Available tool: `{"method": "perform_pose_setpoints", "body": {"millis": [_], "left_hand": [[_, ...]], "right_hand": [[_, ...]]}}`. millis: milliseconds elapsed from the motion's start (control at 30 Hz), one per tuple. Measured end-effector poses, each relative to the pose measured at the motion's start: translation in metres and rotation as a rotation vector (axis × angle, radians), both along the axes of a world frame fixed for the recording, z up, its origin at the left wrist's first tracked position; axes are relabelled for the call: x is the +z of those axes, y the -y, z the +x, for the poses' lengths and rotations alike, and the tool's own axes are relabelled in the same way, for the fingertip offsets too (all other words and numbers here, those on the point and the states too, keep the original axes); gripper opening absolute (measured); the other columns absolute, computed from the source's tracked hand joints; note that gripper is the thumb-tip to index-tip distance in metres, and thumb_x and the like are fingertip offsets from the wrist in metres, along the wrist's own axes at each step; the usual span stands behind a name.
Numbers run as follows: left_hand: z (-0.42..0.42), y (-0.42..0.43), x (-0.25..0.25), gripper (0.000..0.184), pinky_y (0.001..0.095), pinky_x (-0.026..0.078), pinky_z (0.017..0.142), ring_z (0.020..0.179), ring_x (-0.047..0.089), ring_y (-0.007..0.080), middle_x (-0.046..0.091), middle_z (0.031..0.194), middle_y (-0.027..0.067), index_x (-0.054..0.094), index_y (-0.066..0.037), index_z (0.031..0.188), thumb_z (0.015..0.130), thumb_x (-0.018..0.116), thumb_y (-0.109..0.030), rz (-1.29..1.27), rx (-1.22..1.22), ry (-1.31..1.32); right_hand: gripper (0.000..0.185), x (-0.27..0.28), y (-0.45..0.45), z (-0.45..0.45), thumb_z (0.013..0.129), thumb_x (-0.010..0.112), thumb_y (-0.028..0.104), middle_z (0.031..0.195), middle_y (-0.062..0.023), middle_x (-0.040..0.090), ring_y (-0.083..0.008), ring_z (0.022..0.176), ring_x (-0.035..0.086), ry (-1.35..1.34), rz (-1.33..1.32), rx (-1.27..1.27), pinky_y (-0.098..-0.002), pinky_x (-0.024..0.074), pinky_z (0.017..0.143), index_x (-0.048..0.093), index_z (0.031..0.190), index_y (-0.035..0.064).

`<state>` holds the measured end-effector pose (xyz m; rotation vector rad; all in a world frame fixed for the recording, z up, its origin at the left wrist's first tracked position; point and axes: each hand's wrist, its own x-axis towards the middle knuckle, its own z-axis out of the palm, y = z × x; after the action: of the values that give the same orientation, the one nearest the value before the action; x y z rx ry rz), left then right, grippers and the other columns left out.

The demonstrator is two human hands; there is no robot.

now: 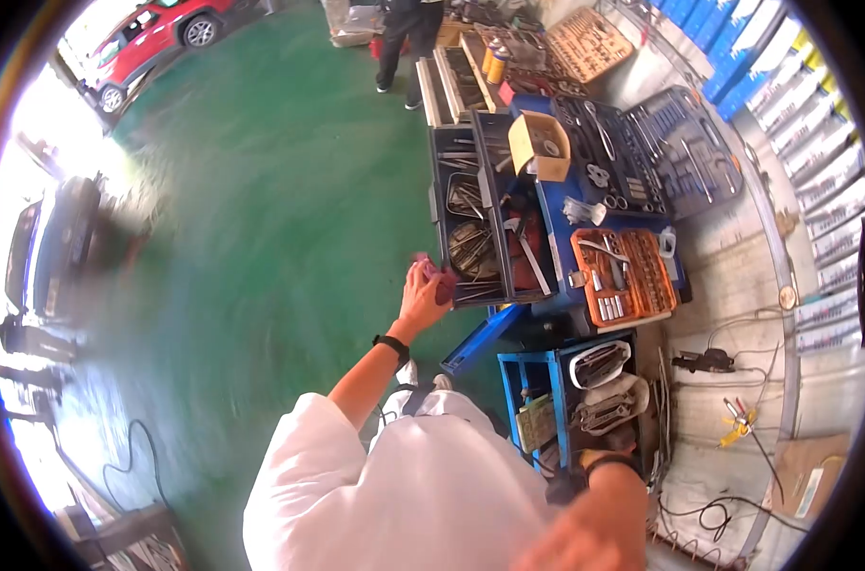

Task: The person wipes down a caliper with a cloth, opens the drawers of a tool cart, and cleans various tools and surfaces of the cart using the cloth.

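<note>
My left hand point(421, 303) is closed around a crumpled dark red rag point(442, 282), at the near corner of an open tool drawer point(440, 224). Whether the rag touches the drawer's edge I cannot tell. Inside that drawer lie loose metal tools point(472, 249). A second drawer point(537, 233), also pulled out, holds long metal tools and some red cloth. Low in front of my body, my right hand point(575, 541) is smeared by motion, so its fingers cannot be made out.
An orange socket set point(632, 300) and an open cardboard box point(537, 143) sit on the blue cabinet, beside a large open tool case point(685, 152). Below stands a blue-framed cart point(558, 400). A person point(408, 43) stands at the far end; a red car point(156, 29) is at upper left.
</note>
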<state>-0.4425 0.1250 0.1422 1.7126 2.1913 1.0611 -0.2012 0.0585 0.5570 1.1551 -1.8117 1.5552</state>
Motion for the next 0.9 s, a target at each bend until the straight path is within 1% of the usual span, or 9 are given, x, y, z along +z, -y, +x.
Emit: {"method": "perform_pose_setpoints", "body": {"millis": [67, 167, 267, 333, 467, 733, 800, 833, 900], "left_hand": [[0.006, -0.01, -0.036, 0.062, 0.0537, 0.039, 0.108, 0.135, 0.037, 0.0461, 0.045, 0.14, 0.0222, 0.055, -0.006, 0.12, 0.066, 0.08, -0.024, -0.127, -0.27, -0.064], [0.024, -0.005, -0.081, 0.073, 0.0492, 0.038, 0.111, 0.14, 0.033, 0.0459, 0.04, 0.147, 0.0225, 0.047, -0.001, 0.127, 0.066, 0.08, -0.024, -0.115, -0.278, -0.037], [0.025, -0.012, -0.06, 0.067, 0.0463, 0.044, 0.107, 0.134, 0.041, 0.0447, 0.045, 0.143, 0.0222, 0.048, -0.002, 0.124, 0.068, 0.079, -0.024, -0.114, -0.191, -0.063], [0.013, -0.017, -0.016, 0.061, 0.047, 0.047, 0.101, 0.123, 0.051, 0.0419, 0.054, 0.132, 0.0196, 0.05, -0.005, 0.122, 0.07, 0.077, -0.024, -0.393, -0.189, 0.104], [0.001, -0.026, -0.002, 0.057, 0.0462, 0.049, 0.097, 0.113, 0.056, 0.0392, 0.058, 0.121, 0.0165, 0.052, -0.008, 0.122, 0.073, 0.076, -0.023, -0.244, -0.115, 0.167], [0.027, 0.013, -0.05, 0.06, 0.0501, 0.051, 0.095, 0.118, 0.053, 0.0456, 0.046, 0.134, 0.0273, 0.051, -0.009, 0.124, 0.072, 0.078, -0.023, -0.076, -0.271, -0.135], [0.028, 0.015, -0.047, 0.06, 0.0499, 0.053, 0.091, 0.111, 0.058, 0.0459, 0.051, 0.129, 0.0272, 0.051, -0.009, 0.123, 0.072, 0.079, -0.026, -0.203, -0.258, 0.032], [0.022, 0.012, -0.04, 0.06, 0.0499, 0.053, 0.091, 0.111, 0.058, 0.0459, 0.051, 0.129, 0.0272, 0.051, -0.009, 0.123, 0.072, 0.079, -0.026, -0.192, -0.269, 0.019], [0.007, 0.007, -0.027, 0.058, 0.0513, 0.054, 0.084, 0.103, 0.062, 0.0477, 0.06, 0.118, 0.0294, 0.051, -0.007, 0.122, 0.077, 0.077, -0.033, -0.349, -0.326, 0.293]], "right_hand": [[0.023, 0.009, 0.01, 0.015, 0.094, 0.048, 0.027, 0.085, -0.0072, 0.057, -0.0249, 0.081, 0.06, -0.037, 0.005, -0.074, -0.0414, 0.0488, 0.072, 0.06, 0.083, 0.011], [0.037, 0.017, 0.019, 0.051, 0.1, 0.041, 0.043, 0.11, -0.0099, 0.062, -0.0229, 0.1, 0.063, -0.122, 0.038, -0.236, -0.0419, 0.0489, 0.084, 0.063, 0.11, 0.0154], [0.033, 0.016, 0.016, 0.057, 0.099, 0.041, 0.037, 0.11, -0.0084, 0.064, -0.0222, 0.1, 0.064, -0.14, 0.063, -0.286, -0.0409, 0.0476, 0.084, 0.064, 0.11, 0.016], [0.032, 0.012, 0.014, 0.052, 0.098, 0.041, 0.033, 0.11, -0.0073, 0.065, -0.0217, 0.099, 0.064, -0.162, 0.063, -0.306, -0.0403, 0.0467, 0.083, 0.065, 0.111, 0.0163], [0.029, 0.008, 0.012, 0.047, 0.097, 0.042, 0.026, 0.109, -0.0053, 0.068, -0.0207, 0.099, 0.065, -0.188, 0.072, -0.343, -0.039, 0.0449, 0.082, 0.066, 0.111, 0.017], [0.032, -0.015, -0.03, -0.007, 0.094, 0.042, 0.01, 0.109, -0.0011, 0.073, -0.0188, 0.098, 0.067, -0.576, -0.03, -0.333, -0.0364, 0.0414, 0.081, 0.068, 0.111, 0.0185], [0.011, -0.042, -0.029, 0.006, 0.092, 0.059, 0.011, 0.082, -0.0102, 0.067, -0.0274, 0.075, 0.065, 0.095, -0.367, -0.224, -0.0386, 0.0468, 0.07, 0.068, 0.086, 0.0068], [0.013, -0.072, -0.037, -0.006, 0.09, 0.063, 0.012, 0.098, -0.0113, 0.063, -0.03, 0.089, 0.062, 0.285, -0.336, -0.481, -0.0394, 0.047, 0.079, 0.064, 0.101, 0.0059], [0.048, -0.132, -0.053, -0.029, 0.086, 0.069, 0.015, 0.131, -0.0135, 0.056, -0.035, 0.117, 0.056, 0.754, -0.193, -0.877, -0.0408, 0.0474, 0.098, 0.055, 0.13, 0.004]]}}
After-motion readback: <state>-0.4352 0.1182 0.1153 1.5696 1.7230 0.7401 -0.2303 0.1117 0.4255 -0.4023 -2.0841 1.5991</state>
